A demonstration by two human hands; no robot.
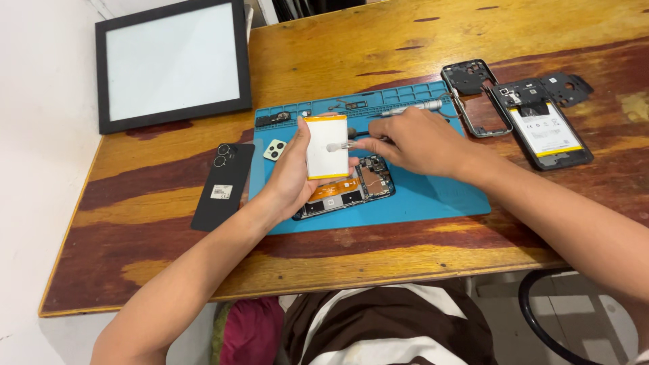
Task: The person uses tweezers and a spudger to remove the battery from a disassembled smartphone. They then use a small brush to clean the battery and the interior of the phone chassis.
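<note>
My left hand (pixel 287 174) holds a flat white phone battery (pixel 326 145) with yellow edges upright above the blue repair mat (pixel 433 196). My right hand (pixel 416 140) grips a small brush (pixel 341 145) whose pale tip touches the battery's face. Under the hands an opened phone body (pixel 351 189) lies on the mat, with circuit boards and an orange strip showing.
A black phone back cover (pixel 223 186) and a pale green camera bezel (pixel 274 149) lie left of the mat. A second opened phone with battery (pixel 546 132), a phone frame (pixel 476 94) and a black plate (pixel 568 84) sit at right. A framed white panel (pixel 172 64) leans far left. A metal tool (pixel 414 107) rests on the mat's tray.
</note>
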